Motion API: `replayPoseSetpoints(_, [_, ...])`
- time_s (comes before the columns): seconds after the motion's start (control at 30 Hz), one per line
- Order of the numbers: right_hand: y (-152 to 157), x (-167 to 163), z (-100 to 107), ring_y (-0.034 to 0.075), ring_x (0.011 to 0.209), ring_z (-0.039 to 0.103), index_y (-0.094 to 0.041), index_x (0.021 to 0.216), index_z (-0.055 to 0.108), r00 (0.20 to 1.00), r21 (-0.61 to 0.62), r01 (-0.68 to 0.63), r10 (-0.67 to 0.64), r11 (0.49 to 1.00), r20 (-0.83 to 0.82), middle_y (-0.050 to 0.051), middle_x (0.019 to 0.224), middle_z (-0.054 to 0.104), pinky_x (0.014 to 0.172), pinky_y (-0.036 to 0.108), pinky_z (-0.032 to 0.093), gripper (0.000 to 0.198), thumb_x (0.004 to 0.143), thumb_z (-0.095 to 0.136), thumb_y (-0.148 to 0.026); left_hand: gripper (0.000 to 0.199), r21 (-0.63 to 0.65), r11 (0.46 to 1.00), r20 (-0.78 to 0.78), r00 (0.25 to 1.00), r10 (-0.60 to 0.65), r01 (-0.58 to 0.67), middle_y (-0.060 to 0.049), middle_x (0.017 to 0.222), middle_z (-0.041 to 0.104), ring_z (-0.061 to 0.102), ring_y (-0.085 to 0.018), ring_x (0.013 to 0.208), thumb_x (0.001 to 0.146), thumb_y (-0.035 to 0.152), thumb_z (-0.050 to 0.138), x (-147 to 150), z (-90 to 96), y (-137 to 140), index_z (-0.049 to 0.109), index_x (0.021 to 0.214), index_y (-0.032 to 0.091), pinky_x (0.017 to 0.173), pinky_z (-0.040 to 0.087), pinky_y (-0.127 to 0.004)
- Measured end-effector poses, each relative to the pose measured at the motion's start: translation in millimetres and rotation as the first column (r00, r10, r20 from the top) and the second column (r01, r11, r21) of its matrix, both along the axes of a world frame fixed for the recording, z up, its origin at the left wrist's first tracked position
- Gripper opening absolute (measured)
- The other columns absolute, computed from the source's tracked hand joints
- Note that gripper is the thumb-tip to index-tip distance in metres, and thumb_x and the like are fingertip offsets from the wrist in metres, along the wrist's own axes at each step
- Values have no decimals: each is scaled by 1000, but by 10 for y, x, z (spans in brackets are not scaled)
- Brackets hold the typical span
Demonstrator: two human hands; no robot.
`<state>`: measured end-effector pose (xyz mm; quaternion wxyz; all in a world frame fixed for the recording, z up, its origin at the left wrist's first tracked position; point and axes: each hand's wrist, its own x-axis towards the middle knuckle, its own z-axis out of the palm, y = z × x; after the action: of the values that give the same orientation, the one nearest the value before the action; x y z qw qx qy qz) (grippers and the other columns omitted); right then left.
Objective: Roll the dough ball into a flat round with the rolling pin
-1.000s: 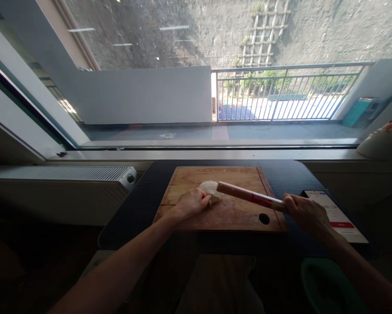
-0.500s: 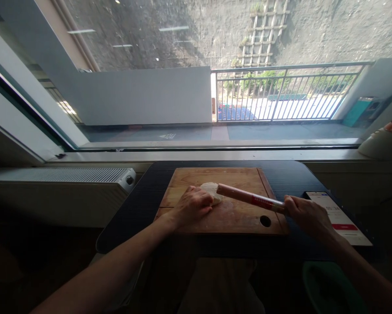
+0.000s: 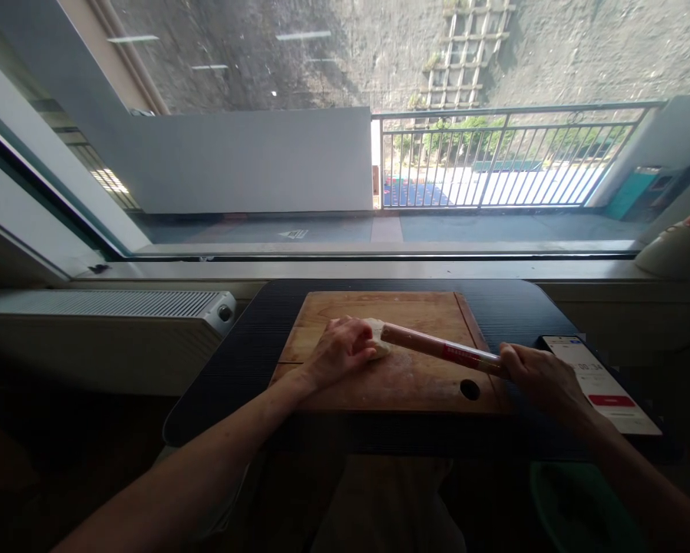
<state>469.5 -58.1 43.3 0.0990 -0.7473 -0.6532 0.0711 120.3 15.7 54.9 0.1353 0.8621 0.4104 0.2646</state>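
A pale piece of dough point(image 3: 381, 342) lies on the wooden cutting board point(image 3: 333, 395), partly covered by my left hand point(image 3: 345, 349). The fingers of that hand are curled onto the dough's left side. My right hand point(image 3: 533, 375) is wrapped round the near end of a wooden rolling pin point(image 3: 430, 342) with a red label. The pin slants leftward across the board, and its far end meets or overhangs the dough's right edge; contact there I cannot tell. Some flour dusts the board in front of the dough.
The board sits on a dark ridged table point(image 3: 223, 384). A phone point(image 3: 601, 384) with a lit timer lies at the table's right, under my right wrist. Beyond stand a window sill point(image 3: 321, 270), a radiator point(image 3: 166, 306) at left and a white pot-like object point(image 3: 675, 250) at right.
My left hand has shifted slightly over the dough and hides more of it. The rolling pin and my right hand stay nearly in place. The view has tilted down a little.
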Motion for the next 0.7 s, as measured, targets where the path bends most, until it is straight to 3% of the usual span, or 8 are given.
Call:
replayPoseSetpoints(0.1, [12, 1, 16, 14, 56, 51, -21, 67, 54, 999, 0, 16, -16, 1000, 30, 2, 65, 60, 51, 25, 25, 48, 90, 20, -45, 24, -108, 994, 75, 997, 15, -7, -2, 89, 61, 55, -15, 84, 85, 40, 48, -6, 37, 10, 61, 85, 20, 80, 41, -30])
replayPoseSetpoints(0.33, [44, 30, 8, 14, 55, 50, -20, 67, 57, 999, 17, 11, -12, 1000, 46, 4, 66, 60, 51, 25, 24, 52, 91, 18, -44, 26, 49, 979, -116, 972, 205, -200, -3, 97, 57, 50, -20, 96, 76, 47, 57, 34, -78, -9, 62, 81, 22, 87, 36, -37])
replayPoseSetpoints(0.43, [209, -100, 107, 15, 57, 51, -21, 70, 61, 996, 5, 24, -24, 1000, 84, 6, 69, 62, 52, 25, 24, 52, 90, 19, -43, 31, 33, 981, -117, 974, 195, -192, -2, 94, 59, 51, -19, 94, 84, 46, 43, -19, 89, 46, 65, 78, 23, 87, 37, -35])
replayPoseSetpoints(0.53, [484, -418, 269, 16, 61, 53, -21, 77, 66, 991, 47, 3, -9, 999, 132, 7, 74, 64, 55, 26, 26, 53, 89, 20, -43, 33, 120, 967, -101, 966, 237, -224, -2, 105, 59, 50, -18, 101, 88, 38, 34, -114, 427, 133, 64, 94, 25, 90, 36, -35])
replayPoseSetpoints(0.6, [665, -708, 372, 16, 61, 54, -19, 78, 68, 988, 106, -75, 60, 992, 140, 9, 75, 65, 58, 26, 28, 53, 90, 21, -40, 32, 132, 978, -265, 944, 194, -164, -3, 112, 58, 50, -21, 105, 81, 39, 45, -161, 626, 187, 59, 105, 25, 91, 34, -37])
replayPoseSetpoints(0.7, [824, -1126, 456, 14, 58, 53, -16, 71, 67, 963, 187, -248, 221, 951, 153, 8, 70, 66, 60, 26, 29, 53, 91, 23, -38, 33, -38, 985, -632, 768, 107, -169, -5, 96, 65, 57, -24, 92, 67, 39, 57, -199, 705, 250, 60, 95, 22, 87, 37, -41])
